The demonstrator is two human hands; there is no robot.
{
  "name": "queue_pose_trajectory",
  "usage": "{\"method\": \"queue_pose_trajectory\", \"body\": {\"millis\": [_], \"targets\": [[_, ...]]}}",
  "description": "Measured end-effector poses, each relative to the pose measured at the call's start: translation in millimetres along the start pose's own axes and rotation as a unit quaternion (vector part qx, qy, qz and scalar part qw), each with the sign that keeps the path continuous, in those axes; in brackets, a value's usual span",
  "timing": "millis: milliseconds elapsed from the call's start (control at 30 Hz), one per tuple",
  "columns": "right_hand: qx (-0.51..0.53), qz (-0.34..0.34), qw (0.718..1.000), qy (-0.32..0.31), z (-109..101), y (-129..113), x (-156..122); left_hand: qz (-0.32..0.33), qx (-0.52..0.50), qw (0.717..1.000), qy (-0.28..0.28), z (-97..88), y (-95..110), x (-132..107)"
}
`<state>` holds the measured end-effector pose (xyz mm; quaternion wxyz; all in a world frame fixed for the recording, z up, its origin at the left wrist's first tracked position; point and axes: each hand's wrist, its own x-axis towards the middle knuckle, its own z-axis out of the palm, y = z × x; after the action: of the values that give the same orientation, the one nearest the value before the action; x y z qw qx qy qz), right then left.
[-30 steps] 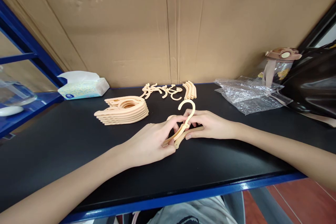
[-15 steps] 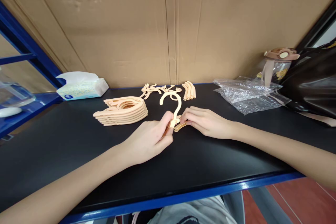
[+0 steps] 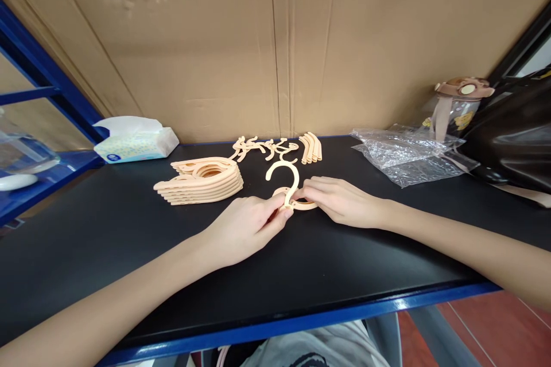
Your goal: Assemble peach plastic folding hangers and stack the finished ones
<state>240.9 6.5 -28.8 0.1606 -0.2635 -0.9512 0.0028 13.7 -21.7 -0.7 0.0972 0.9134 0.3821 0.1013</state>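
A peach plastic hanger (image 3: 287, 182) stands with its hook up at the middle of the black table (image 3: 129, 252). My left hand (image 3: 247, 229) pinches its left side and my right hand (image 3: 338, 202) pinches its right side, fingers closed on it. Most of the hanger's body is hidden under my fingers. A stack of folded peach hangers (image 3: 201, 180) lies to the left of my hands. Loose hooks (image 3: 262, 148) and curved arm pieces (image 3: 311, 147) lie behind, near the cardboard wall.
A tissue pack (image 3: 135, 140) sits at the back left beside a blue frame (image 3: 51, 83). Crumpled clear plastic bags (image 3: 404, 156), a drinking bottle (image 3: 456, 104) and a dark bag (image 3: 514, 137) fill the back right. The table's blue front edge (image 3: 301, 321) runs below my arms.
The hanger was turned and folded in my hands; its long arms, seen a second ago, are now tucked in. Its hook swung left and then settled upright between my fingers.
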Motion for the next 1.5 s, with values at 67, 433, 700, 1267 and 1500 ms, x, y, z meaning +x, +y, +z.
{"method": "queue_pose_trajectory", "body": {"millis": [67, 433, 700, 1267, 1500], "targets": [[0.004, 0.001, 1.0, 0.005, 0.8, 1.2, -0.4, 0.003, -0.001, 1.0, 0.0, 0.5, -0.9, 0.2], [0.001, 0.057, 0.998, -0.023, -3.0, -1.0, -3.0, -0.006, -0.032, 0.999, -0.036, -2.1, -0.9, 0.8], [0.003, 0.015, 0.999, 0.046, 0.6, -1.7, -4.3, 0.002, -0.033, 0.999, -0.036, -2.3, 0.0, 0.5], [-0.012, -0.007, 0.998, 0.065, -1.4, -2.3, -2.9, 0.033, -0.056, 0.996, -0.054, -1.3, 2.8, -1.9], [-0.014, -0.024, 0.997, 0.072, -2.3, -1.9, -4.0, 0.021, -0.041, 0.997, -0.056, -0.7, 1.6, -1.0]]}}
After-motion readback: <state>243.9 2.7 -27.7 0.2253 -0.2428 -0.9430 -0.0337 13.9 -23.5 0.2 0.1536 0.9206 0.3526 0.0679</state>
